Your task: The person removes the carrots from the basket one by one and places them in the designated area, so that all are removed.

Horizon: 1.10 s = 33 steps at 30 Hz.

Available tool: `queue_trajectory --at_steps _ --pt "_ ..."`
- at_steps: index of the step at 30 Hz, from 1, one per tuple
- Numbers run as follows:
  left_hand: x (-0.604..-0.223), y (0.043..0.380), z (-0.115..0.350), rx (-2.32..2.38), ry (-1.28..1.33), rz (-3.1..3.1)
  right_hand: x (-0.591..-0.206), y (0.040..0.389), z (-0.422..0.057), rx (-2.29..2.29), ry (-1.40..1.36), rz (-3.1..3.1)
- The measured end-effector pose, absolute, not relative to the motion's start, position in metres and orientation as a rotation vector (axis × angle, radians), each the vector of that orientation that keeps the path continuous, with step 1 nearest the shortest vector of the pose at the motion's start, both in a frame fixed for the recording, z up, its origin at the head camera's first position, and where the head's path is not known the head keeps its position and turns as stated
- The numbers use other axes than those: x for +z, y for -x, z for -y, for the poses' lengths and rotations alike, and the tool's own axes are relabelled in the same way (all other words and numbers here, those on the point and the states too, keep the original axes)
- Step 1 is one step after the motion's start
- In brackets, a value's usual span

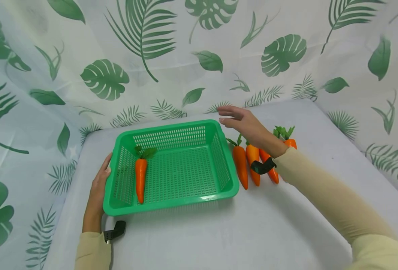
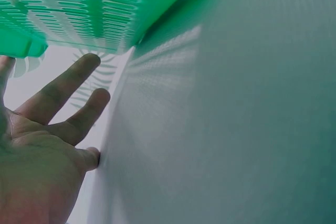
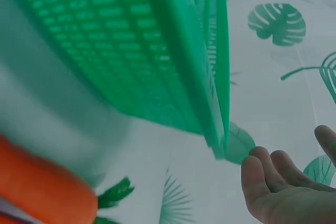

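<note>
A green plastic basket [image 1: 177, 204] with slotted walls stands on the table. One orange carrot [image 1: 140, 182] with a leafy top lies inside, along the left part. My left hand [image 1: 99, 185] is at the basket's left wall, and its fingers look spread and extended under the rim in the left wrist view. Near the far right corner, my right hand [image 1: 244, 123] hovers with loosely bent fingers and nothing in its grasp. In the right wrist view a small gap separates its fingertips from the rim. Several carrots [image 1: 240, 167] lie right of the basket, partly hidden by the right forearm.
A white cloth covers the table [image 1: 192, 240]. Leaf-patterned white sheets [image 1: 172, 86] hang behind it and at both sides. Each wrist wears a black strap [image 1: 264, 166].
</note>
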State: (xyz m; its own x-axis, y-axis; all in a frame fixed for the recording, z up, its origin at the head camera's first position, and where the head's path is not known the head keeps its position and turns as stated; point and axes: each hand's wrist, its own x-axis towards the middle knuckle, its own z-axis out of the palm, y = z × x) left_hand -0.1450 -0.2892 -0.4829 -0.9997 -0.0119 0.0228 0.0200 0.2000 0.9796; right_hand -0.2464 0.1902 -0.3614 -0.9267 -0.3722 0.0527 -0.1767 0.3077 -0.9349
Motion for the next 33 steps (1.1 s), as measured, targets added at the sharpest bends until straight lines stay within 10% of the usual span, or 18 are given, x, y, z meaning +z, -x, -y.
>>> queue_trajectory --at_steps 33 --pt "-0.483 0.144 0.291 -1.959 0.069 2.405 -0.374 0.251 -0.099 -1.651 0.584 -2.138"
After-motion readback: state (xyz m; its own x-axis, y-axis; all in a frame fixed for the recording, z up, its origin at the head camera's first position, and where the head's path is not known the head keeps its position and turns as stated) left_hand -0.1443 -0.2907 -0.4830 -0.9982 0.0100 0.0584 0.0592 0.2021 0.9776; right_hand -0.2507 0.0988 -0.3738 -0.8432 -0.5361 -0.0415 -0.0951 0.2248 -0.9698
